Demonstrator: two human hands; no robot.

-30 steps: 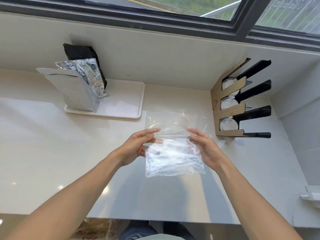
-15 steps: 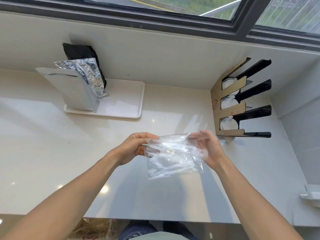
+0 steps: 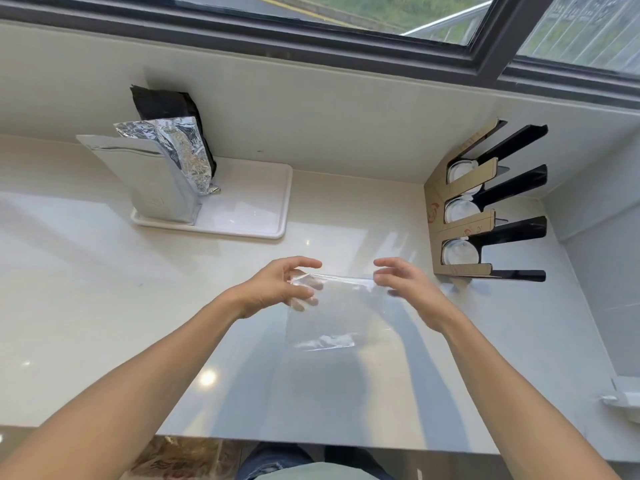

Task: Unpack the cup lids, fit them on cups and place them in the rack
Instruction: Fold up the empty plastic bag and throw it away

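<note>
Lidded cups (image 3: 460, 252) fill rack (image 3: 485, 202) by counter's right edge; hands (image 3: 273, 289) (image 3: 408, 289) apart, loosely pinching seemingly empty clear bag (image 3: 336, 313); nearly done.

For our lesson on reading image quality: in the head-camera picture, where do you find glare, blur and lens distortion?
Head view: small bright glare spots lie on the glossy countertop; the clear plastic bag is nearly washed out, with only its creases glinting; both fingertips, on the left hand and right hand, look motion-blurred; the wide-angle lens bows the window frame.
</note>
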